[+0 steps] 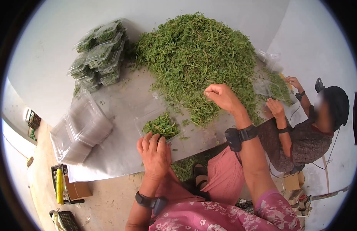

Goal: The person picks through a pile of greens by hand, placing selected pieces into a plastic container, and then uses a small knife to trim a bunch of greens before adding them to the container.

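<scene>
A clear plastic clamshell box (138,122) lies on the table with its lid folded back, and a small heap of leafy green stems (161,126) sits in it. My left hand (153,154) rests at the box's near edge, fingers spread and bent over onto the greens. Above the front of a big pile of the same greens (197,54) is my right hand (223,98), thumb and fingers drawn together. Whatever lies between those fingertips is too small to make out. Each of my wrists wears a dark strapped device.
Filled, closed boxes (99,56) are stacked at the back left. Nested empty clamshells (82,127) stand at the table's (124,158) left end. To the right, a co-worker (301,134) handles greens in another box (263,87). Crates (66,184) sit on the floor at left.
</scene>
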A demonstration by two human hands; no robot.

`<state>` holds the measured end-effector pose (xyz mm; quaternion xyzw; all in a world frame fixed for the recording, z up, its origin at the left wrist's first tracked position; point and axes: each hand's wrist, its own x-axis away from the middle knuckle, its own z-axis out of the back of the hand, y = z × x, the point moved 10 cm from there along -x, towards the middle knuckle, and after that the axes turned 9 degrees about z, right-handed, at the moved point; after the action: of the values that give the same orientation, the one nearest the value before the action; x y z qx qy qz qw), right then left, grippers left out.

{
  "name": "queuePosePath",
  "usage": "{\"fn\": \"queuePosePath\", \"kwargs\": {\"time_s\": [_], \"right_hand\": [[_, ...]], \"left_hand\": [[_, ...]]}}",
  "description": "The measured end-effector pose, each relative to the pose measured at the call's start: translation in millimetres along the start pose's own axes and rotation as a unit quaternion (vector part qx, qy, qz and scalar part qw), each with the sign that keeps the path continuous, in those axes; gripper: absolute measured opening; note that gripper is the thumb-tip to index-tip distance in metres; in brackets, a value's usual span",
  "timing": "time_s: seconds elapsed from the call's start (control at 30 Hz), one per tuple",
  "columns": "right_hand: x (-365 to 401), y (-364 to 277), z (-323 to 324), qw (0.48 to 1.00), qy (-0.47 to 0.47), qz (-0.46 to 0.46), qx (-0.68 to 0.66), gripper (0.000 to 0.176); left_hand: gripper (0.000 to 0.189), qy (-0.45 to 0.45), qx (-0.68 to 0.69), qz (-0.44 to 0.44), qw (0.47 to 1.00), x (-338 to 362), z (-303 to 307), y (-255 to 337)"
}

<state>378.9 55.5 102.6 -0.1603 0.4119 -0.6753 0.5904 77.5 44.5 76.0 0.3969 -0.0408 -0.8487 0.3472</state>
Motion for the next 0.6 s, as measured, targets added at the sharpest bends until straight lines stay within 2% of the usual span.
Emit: {"fn": "queuePosePath", "kwargs": {"time_s": [0.07, 0.17, 0.27, 0.37, 0.47, 0.57, 0.6], "right_hand": [[3, 3, 2, 0.999, 0.005, -0.002, 0.032, 0.013], [12, -19, 12, 0.954, 0.106, 0.073, 0.271, 0.014], [0, 7, -18, 0.986, -0.013, 0.015, 0.163, 0.012], [3, -4, -55, 0.974, -0.098, 0.017, 0.203, 0.008], [3, 14, -80, 0.941, -0.143, 0.026, 0.307, 0.005], [0, 7, -65, 0.951, -0.111, 0.034, 0.288, 0.006], [-2, 8, -54, 0.965, -0.08, 0.037, 0.245, 0.007]], "left_hand": [[0.032, 0.0, -0.002, 0.0, 1.0, 0, 0, 0], [0.032, 0.0, -0.002, 0.0, 1.0, -1, 0, 1], [0.031, -0.001, -0.003, 0.002, 1.0, -1, 0, 1], [0.031, -0.003, -0.006, 0.003, 1.0, -1, -1, 1], [0.031, -0.004, -0.006, 0.001, 1.0, -1, -1, 1], [0.031, -0.001, -0.005, -0.001, 1.0, -1, -1, 1], [0.031, 0.0, -0.004, 0.0, 1.0, 0, 0, 1]]}}
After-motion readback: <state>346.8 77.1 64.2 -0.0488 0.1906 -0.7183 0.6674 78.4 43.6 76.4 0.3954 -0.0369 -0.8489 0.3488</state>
